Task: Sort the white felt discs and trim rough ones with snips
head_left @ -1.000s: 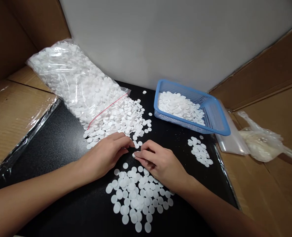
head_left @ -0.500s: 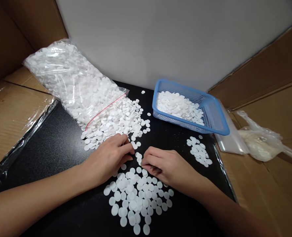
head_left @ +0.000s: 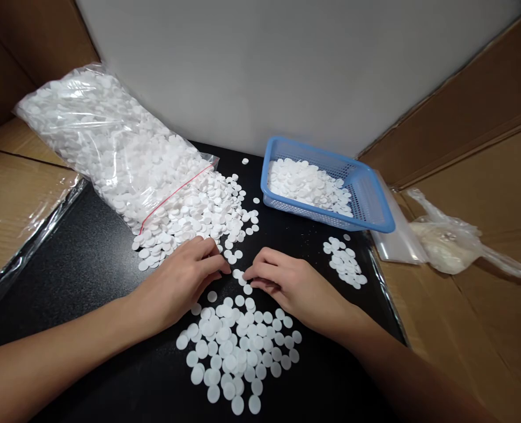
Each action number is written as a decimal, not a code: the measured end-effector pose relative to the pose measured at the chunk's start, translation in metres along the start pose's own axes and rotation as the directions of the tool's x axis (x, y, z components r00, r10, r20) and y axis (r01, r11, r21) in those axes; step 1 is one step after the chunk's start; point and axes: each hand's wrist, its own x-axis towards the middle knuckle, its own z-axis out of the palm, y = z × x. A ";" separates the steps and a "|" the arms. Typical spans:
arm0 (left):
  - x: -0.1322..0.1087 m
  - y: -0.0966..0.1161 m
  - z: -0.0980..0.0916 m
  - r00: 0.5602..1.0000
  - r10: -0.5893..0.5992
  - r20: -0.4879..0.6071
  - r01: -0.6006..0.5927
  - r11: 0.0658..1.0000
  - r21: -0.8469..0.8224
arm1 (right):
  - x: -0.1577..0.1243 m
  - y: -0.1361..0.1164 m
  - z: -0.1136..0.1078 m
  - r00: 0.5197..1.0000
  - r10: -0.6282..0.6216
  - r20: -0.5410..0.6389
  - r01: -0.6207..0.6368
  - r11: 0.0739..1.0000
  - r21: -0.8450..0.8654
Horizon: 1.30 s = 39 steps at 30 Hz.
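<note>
My left hand (head_left: pixel 190 276) is at the near edge of the loose heap of white discs (head_left: pixel 198 211), its fingers loosely bent, the thumb partly hidden and apart from the forefinger. Nothing shows in it. My right hand (head_left: pixel 286 282) faces it across a small gap, fingertips at a few white discs (head_left: pixel 241 279) on the black tabletop; its fingers are bent but not closed. Closer to me lies a spread of flat white discs (head_left: pixel 242 352), some overlapping. Behind my left hand, a clear zip bag (head_left: pixel 106 141) with a red seal line spills discs from its mouth.
A blue plastic basket (head_left: pixel 375 220), partly filled with white discs, stands at the back right. A small cluster of discs (head_left: pixel 345 262) lies before it. Flat clear plastic (head_left: pixel 401 241) and a knotted clear bag (head_left: pixel 447 244) rest on the cardboard (head_left: pixel 476 329) at right. A pale wall rises behind.
The whole view has shifted, so things appear farther left. My right fingertips have moved forward to the few discs between the hands, and the fingers are straighter. The left hand keeps nearly the same pose.
</note>
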 end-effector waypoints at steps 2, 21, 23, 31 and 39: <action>-0.001 0.000 0.002 1.000 0.008 -0.011 -0.008 1.000 -0.011 | 0.000 0.000 0.003 1.000 -0.003 0.012 0.003 1.000 0.002; -0.005 0.004 -0.001 0.964 0.239 0.117 -0.251 0.962 0.107 | -0.001 -0.003 0.000 0.984 0.153 0.085 -0.157 0.987 0.035; -0.005 0.004 -0.003 0.959 0.260 0.112 -0.270 0.959 0.083 | -0.001 -0.005 0.002 0.983 0.164 0.083 -0.167 0.985 0.040; -0.004 0.005 -0.012 0.956 0.224 0.189 -0.221 0.975 -0.035 | -0.002 -0.011 0.001 0.967 0.240 0.087 -0.248 0.963 0.108; -0.004 0.013 -0.010 0.999 0.007 0.052 0.007 0.967 -0.256 | 0.002 -0.013 -0.005 0.975 0.224 -0.012 -0.217 0.956 0.196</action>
